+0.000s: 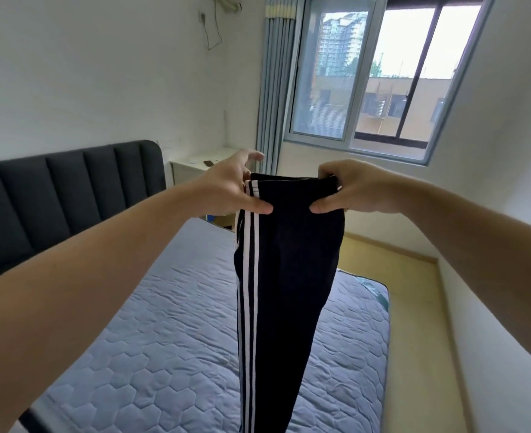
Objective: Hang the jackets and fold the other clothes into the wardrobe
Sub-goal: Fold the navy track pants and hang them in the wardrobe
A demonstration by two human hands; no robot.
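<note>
Up in the air over the bed, the black track pants with white side stripes hang straight down from their waistband — legs together, folded lengthwise. Left hand and right hand each pinch a waistband corner, thumb in front, fingers behind. Below lies the quilted blue mattress — dark padded headboard at left, window beyond.

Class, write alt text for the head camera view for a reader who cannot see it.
The left hand and right hand pinch the waistband of black trousers with white side stripes, hanging above a blue quilted mattress. Behind: a dark padded headboard and a window.
</note>
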